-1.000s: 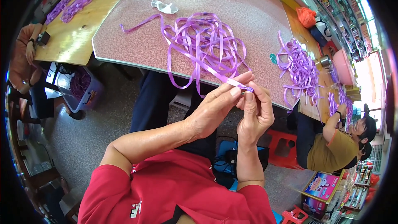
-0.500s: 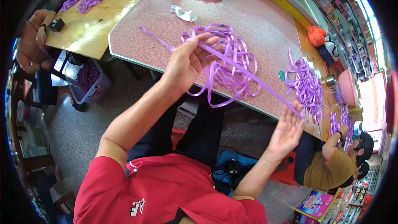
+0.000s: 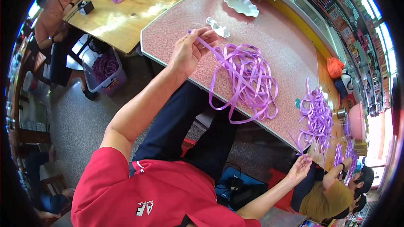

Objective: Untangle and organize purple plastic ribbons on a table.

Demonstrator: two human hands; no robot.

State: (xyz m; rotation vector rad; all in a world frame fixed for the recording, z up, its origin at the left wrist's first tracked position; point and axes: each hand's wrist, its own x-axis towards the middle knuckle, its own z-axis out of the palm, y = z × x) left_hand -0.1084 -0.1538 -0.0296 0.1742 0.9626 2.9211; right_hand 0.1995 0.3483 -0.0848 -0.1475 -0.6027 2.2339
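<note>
A loose tangle of purple ribbon (image 3: 248, 82) lies on the pink speckled table (image 3: 181, 27), several loops hanging over its near edge. At the tangle's left, my left hand (image 3: 187, 54) is raised with a strand of that ribbon pinched between thumb and fingers, a short end poking out past them. Far to the right, below the table's corner, my right hand (image 3: 299, 169) has its fingers closed on a thin purple ribbon strand. That strand runs up toward a second purple ribbon heap (image 3: 315, 115) on the right.
A white scalloped dish (image 3: 241, 5) and crumpled white tissue (image 3: 218, 27) sit farther back. Left stands a wooden table (image 3: 122, 21) with more ribbon, and a plastic bin (image 3: 118, 76) below. One person (image 3: 61, 10) sits left, another (image 3: 326, 193) right.
My right hand has moved down and outward, its spread fingers now closed on a strand. The taut ribbon between my hands no longer spans them. The view has shifted, moving the table rightward.
</note>
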